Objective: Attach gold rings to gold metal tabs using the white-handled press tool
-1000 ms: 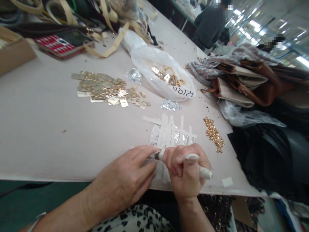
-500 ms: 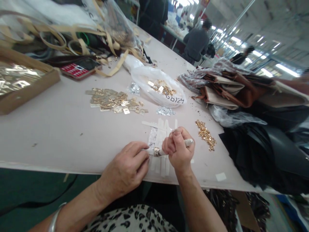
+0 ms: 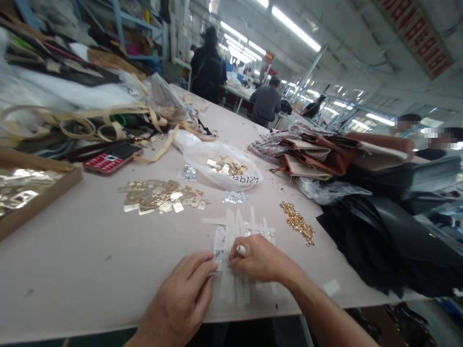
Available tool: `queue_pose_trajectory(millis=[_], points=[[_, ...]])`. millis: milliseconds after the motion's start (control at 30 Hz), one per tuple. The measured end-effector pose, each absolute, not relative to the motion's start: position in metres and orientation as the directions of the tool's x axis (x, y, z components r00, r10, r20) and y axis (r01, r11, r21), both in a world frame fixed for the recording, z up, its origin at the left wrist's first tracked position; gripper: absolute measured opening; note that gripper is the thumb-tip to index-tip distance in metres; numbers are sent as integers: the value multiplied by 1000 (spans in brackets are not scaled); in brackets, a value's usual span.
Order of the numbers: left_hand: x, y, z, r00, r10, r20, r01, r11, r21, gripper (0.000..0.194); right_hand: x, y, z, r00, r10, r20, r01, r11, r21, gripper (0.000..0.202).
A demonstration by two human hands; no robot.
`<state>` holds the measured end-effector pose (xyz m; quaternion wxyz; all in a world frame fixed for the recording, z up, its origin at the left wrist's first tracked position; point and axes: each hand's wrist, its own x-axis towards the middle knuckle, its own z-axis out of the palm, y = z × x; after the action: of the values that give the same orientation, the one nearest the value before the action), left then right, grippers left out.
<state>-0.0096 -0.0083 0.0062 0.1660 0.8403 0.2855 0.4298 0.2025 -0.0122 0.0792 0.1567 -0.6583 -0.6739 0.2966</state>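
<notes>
My right hand is closed around a slim tool wrapped in white, now upright with only its top end showing; its tip is hidden behind my fingers. Under it lies a patch of crossed white tape strips with clear plastic between them. My left hand rests at the patch's left edge, thumb and fingertips pinched together. What they hold, if anything, is too small to make out. Beyond the patch are small silver pieces, and to the right a pile of small gold pieces.
Flat gold plates lie loose at left, near a cardboard box of metal parts. A white plastic bag holds gold fittings. A phone, brown leather pieces and black sheets edge the table. People are further back.
The view has tilted up. My right hand has turned from palm side to back, bringing the white-wrapped tool from lying sideways to upright over the strips. My left hand stays at the patch's left edge.
</notes>
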Motion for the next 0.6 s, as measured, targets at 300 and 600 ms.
queue_pose_trajectory(millis=[300,600], points=[[-13,-6,2,508,645,571,399,-764,508,22,247,78,142,328,912,248,808,-134,-574,46],[-16,82,39,501,758,419,717,-634,290,29,303,-9,81,437,899,-35,850,-426,-309,27]])
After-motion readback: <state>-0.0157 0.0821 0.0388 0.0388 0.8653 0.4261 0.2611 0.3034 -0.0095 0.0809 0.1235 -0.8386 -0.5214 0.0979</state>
